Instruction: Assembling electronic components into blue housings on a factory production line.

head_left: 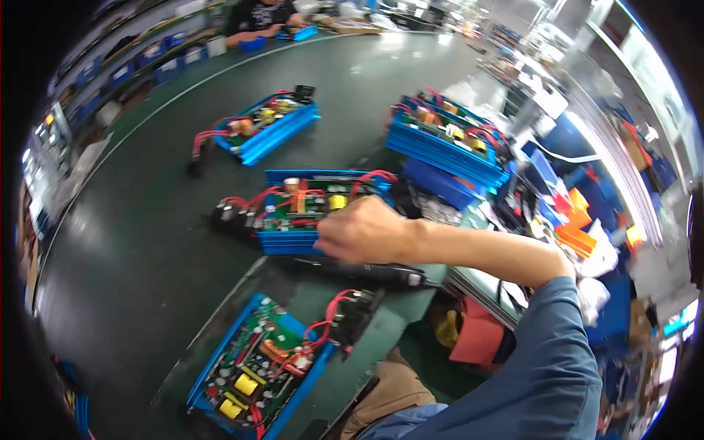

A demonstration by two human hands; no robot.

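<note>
The right hand (364,229), curled around a black tool (381,271), rested at the middle unit (308,213); all four units lay open, uncovered.

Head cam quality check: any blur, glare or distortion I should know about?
Head view: strong fisheye, so the green bench edge bends and the corners go black; the right hand is slightly motion-blurred over the middle blue unit; overhead light washes out the top right and sheens the bench; the near unit stays fairly sharp; the left hand is out of view.
</note>
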